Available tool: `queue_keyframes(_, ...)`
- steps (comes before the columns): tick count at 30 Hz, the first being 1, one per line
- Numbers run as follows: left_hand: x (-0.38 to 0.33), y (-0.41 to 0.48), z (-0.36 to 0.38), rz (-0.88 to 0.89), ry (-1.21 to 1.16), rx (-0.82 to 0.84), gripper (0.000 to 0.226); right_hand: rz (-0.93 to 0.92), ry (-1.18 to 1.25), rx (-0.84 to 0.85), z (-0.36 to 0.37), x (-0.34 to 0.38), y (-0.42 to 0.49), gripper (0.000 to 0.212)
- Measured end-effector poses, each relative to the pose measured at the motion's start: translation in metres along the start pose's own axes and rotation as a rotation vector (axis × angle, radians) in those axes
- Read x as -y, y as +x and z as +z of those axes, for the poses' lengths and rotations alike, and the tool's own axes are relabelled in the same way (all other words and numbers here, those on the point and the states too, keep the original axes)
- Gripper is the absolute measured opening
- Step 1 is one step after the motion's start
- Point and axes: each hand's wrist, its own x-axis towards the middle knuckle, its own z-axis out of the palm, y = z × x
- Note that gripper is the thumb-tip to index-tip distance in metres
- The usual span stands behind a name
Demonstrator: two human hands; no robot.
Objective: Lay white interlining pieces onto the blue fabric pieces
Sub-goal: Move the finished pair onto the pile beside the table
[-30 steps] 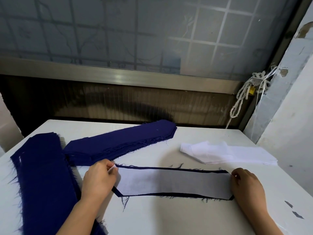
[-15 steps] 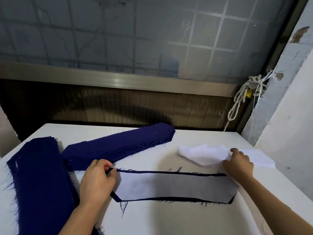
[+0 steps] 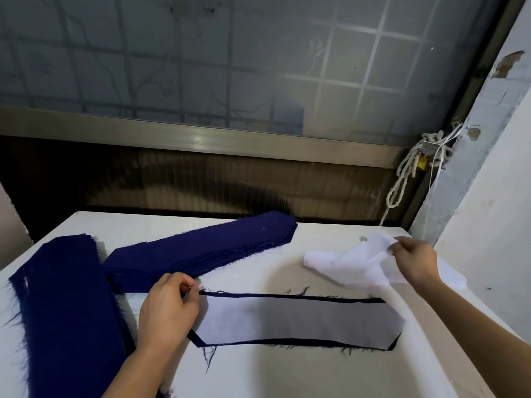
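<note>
**Desk:** What are the hands doing on your feed?

**Operator:** I have the left hand (image 3: pixel 168 314) curled at the left end of the laid pair, with thumb and forefinger pinching the corner. I can't tell whether it grips one layer or both. The right hand (image 3: pixel 413 262) is out at the far right. It pinches a loose interlining sheet (image 3: pixel 376 245) by its edge and holds it, crumpled, above the white pile (image 3: pixel 339 268).

**Desk:** Where is the laid pair?

**Operator:** It's flat on the counter (image 3: pixel 287 374), straight in front of me, between the two hands. The white interlining piece (image 3: pixel 296 321) lies on the blue fabric piece (image 3: pixel 287 296). Only a thin dark border and some frayed threads show around it.

**Desk:** Any other blue?

**Operator:** I see two stacks. The diagonal blue stack (image 3: pixel 201 251) runs from just beyond the left hand toward the far edge of the counter. The left blue stack (image 3: pixel 63 311) lies along the left side, and its near end passes beside my left forearm. The two stacks meet near the left hand, and I can't tell which one overlaps the other.
</note>
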Motion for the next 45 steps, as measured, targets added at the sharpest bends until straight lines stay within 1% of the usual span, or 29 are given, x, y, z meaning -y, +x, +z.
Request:
queue_keyframes(3,0.001,-0.001,0.001,0.002,-0.020,0.000,0.018,0.037,0.128,-0.039,-0.015,0.027,0.004,0.015)
queue_keyframes(6,0.000,-0.002,0.000,-0.002,-0.042,-0.003,0.019,-0.015,0.150,-0.051,-0.027,0.053,0.004,0.013)
queue_keyframes(8,-0.001,-0.003,0.000,-0.004,-0.058,-0.008,0.020,-0.065,0.163,-0.057,-0.032,0.069,0.003,0.015)
queue_keyframes(10,-0.003,-0.003,-0.001,-0.004,-0.079,-0.012,0.020,-0.090,0.236,-0.058,-0.035,0.087,0.000,0.021)
queue_keyframes(12,-0.004,-0.003,-0.001,0.007,-0.107,-0.005,0.020,-0.119,0.314,-0.013,-0.035,0.106,-0.004,0.020)
queue_keyframes(15,-0.005,-0.005,-0.002,0.041,-0.147,0.004,0.022,-0.206,0.316,0.037,-0.031,0.134,-0.017,0.002)
queue_keyframes(18,-0.007,-0.007,-0.003,0.083,-0.185,0.014,0.023,-0.305,0.275,0.123,-0.026,0.154,-0.035,0.017)
queue_keyframes(22,-0.010,-0.009,-0.003,0.149,-0.216,0.053,0.018,-0.444,0.087,0.361,-0.021,0.172,-0.062,0.023)
queue_keyframes(25,-0.012,-0.011,-0.005,0.193,-0.257,0.129,0.009,-0.444,-0.004,0.571,-0.013,0.182,-0.083,0.042)
queue_keyframes(27,-0.016,-0.014,-0.006,0.180,-0.335,0.209,0.007,-0.398,-0.051,0.690,-0.007,0.188,-0.095,0.051)
queue_keyframes(29,-0.021,-0.017,-0.011,0.103,-0.468,0.363,0.024,-0.331,-0.085,0.760,0.002,0.193,-0.107,0.053)
queue_keyframes(32,-0.029,-0.018,-0.019,0.054,-0.686,0.732,0.045,-0.241,-0.127,0.791,0.015,0.199,-0.126,0.047)
queue_keyframes(33,-0.032,-0.019,-0.020,0.062,-0.731,0.812,0.051,-0.236,-0.122,0.816,0.019,0.202,-0.132,0.043)
queue_keyframes(34,-0.033,-0.020,-0.020,0.072,-0.752,0.852,0.054,-0.238,-0.105,0.844,0.022,0.204,-0.138,0.040)
queue_keyframes(37,-0.036,-0.021,-0.019,0.076,-0.767,0.868,0.053,-0.234,-0.021,0.889,0.027,0.210,-0.152,0.040)
queue_keyframes(40,-0.032,-0.018,-0.019,0.000,-0.883,0.881,0.038,-0.230,0.011,0.869,0.028,0.213,-0.151,0.036)
queue_keyframes(41,-0.030,-0.016,-0.020,-0.049,-0.928,0.866,0.039,-0.229,0.014,0.858,0.027,0.212,-0.149,0.035)
queue_keyframes(43,-0.024,-0.011,-0.022,-0.136,-0.998,0.828,0.050,-0.227,0.036,0.838,0.021,0.206,-0.140,0.036)
queue_keyframes(45,-0.021,-0.008,-0.026,-0.171,-1.052,0.790,0.057,-0.306,0.035,0.840,0.011,0.195,-0.128,0.040)
